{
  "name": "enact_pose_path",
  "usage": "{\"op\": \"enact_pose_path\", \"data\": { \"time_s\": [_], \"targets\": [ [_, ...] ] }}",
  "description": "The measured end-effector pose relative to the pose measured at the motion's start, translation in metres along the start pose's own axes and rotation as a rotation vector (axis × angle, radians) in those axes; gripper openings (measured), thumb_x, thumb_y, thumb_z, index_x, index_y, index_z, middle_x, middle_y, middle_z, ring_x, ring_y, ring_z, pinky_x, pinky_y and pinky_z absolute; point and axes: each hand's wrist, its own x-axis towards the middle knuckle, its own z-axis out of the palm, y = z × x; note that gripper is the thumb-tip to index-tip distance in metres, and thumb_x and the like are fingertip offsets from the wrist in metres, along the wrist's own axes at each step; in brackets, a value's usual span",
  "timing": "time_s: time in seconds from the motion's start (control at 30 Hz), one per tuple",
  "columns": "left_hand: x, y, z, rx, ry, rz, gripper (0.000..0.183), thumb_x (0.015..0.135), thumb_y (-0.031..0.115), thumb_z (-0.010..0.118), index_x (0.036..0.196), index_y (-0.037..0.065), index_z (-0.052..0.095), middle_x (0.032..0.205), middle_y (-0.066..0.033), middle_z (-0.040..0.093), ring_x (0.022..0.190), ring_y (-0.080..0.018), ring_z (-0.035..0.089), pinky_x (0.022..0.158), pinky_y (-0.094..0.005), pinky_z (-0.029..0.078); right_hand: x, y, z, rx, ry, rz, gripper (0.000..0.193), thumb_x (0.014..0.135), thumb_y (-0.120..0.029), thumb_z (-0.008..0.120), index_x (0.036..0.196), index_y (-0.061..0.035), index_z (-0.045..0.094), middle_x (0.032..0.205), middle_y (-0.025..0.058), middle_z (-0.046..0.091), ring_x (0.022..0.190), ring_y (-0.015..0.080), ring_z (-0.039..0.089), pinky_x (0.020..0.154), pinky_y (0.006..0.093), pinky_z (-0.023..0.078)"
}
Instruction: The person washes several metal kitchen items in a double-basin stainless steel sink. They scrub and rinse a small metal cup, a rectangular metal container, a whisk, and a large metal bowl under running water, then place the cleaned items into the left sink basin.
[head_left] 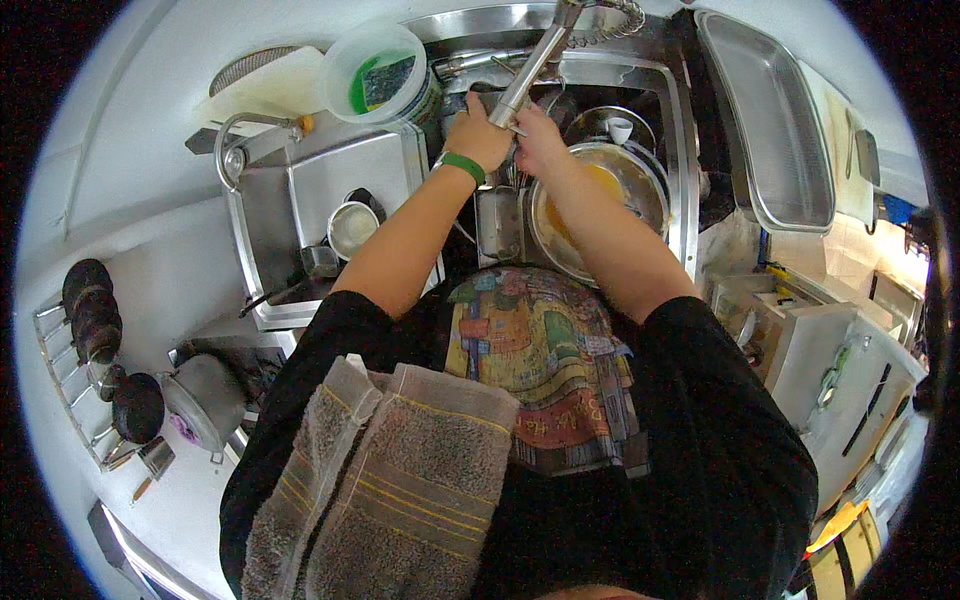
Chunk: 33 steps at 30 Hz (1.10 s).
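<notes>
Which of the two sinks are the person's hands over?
The sink on the right: the left hand and right hand are both there, by the metal sprayer. The left sink, with the curved tap, has neither.

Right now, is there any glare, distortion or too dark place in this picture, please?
Head view: fisheye bending bows the large tray, and the corners are black; a patch near the right edge is washed out; the black sleeve loses detail; around the left hand and right hand, fine detail is unclear.
</notes>
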Motion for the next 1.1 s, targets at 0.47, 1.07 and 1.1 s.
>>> {"op": "enact_pose_path", "data": {
  "time_s": [0.47, 1.07, 1.1],
  "targets": [
    [-0.009, -0.036, 0.013, -1.736, -0.164, -0.518, 0.046, 0.092, 0.038, 0.064, 0.12, 0.001, 0.059, 0.108, -0.011, 0.066, 0.094, -0.0292, 0.064, 0.08, -0.0509, 0.052, 0.0, -0.002, -0.007, -0.23, 0.186, 0.073, 0.041, 0.102, -0.039, 0.043, 0.123, -0.007, 0.056, 0.119, 0.014, 0.06, 0.104, 0.0306, 0.059, 0.084, 0.0495, 0.049],
    [-0.151, -0.341, -0.049, -0.729, 0.202, -0.584, 0.042, 0.086, 0.023, 0.065, 0.121, 0.0, 0.062, 0.095, -0.0082, 0.067, 0.08, -0.0178, 0.06, 0.075, -0.033, 0.048, -0.106, 0.063, -0.038, -1.636, -0.233, 0.156, 0.061, 0.089, -0.05, 0.06, 0.107, 0.008, 0.062, 0.093, 0.0226, 0.068, 0.073, 0.0318, 0.068, 0.067, 0.0407, 0.053],
    [-0.153, -0.351, -0.045, -0.605, 0.229, -0.56, 0.045, 0.085, 0.024, 0.065, 0.123, 0.0, 0.061, 0.096, -0.0096, 0.068, 0.082, -0.0189, 0.062, 0.076, -0.0334, 0.049, -0.105, 0.066, -0.036, -1.692, -0.207, 0.095, 0.053, 0.089, -0.045, 0.062, 0.11, 0.0041, 0.062, 0.087, 0.0171, 0.068, 0.067, 0.0264, 0.066, 0.061, 0.0391, 0.052]
  ]
}}
